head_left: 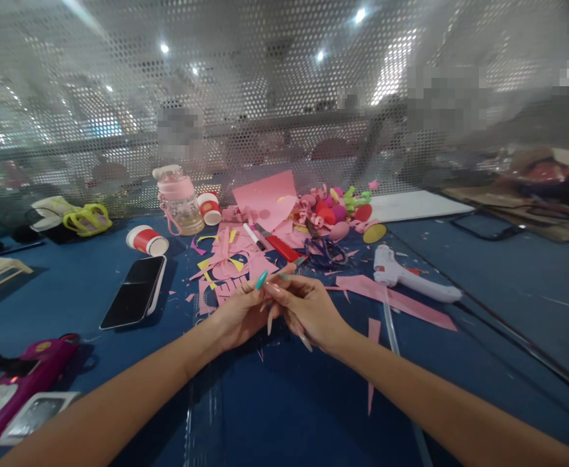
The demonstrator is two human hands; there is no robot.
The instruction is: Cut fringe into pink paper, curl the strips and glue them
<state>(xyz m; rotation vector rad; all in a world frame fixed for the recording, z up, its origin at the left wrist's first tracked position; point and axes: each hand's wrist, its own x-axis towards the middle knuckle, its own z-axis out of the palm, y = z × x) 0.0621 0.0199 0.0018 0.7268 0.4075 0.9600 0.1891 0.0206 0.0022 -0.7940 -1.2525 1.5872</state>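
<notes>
Head view: left hand and right hand touch (pink scraps behind).

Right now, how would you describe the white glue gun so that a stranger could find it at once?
Start from the blue table and look past the right hand, towards the right. The white glue gun lies flat there, touching a long pink paper strip. It is the only white pistol-shaped tool among the pink scraps.

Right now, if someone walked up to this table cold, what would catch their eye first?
Probably the two hands meeting at the centre, left hand and right hand, fingertips pinched together on something too small to make out. Just beyond them lies a bright heap of pink paper scraps on the blue table, with a white glue gun to the right and a dark phone to the left.
</notes>
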